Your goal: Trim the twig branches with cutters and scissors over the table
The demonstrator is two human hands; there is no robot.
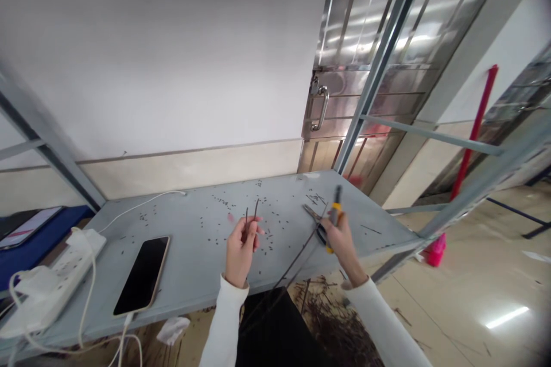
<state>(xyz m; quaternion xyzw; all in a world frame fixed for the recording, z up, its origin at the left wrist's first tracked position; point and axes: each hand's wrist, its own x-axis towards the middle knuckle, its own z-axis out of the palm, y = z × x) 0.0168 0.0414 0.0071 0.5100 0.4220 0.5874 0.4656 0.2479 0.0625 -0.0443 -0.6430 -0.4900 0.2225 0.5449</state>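
Observation:
My left hand [241, 243] is closed over the middle of the shelf, with thin dark stems [257, 207] poking up from its fingers. In my right hand [341, 237] is a yellow-and-black hand tool [335, 213], blurred by motion, its dark tip pointing away from me. I cannot make out its exact kind. Long dark stems [297, 258] slant from near my right hand down to my lap. Beside that hand, scissors [312, 212] with dark handles lie on the grey shelf [189, 266], partly hidden behind it. Small dark cut bits [221, 202] are scattered around.
A phone [143, 275] with a cable lies at the left, next to a white power strip [55, 281]. Grey frame posts [381, 63] stand at both sides. Many dark stems [336, 321] lie on the floor below. A metal door [331, 109] is behind.

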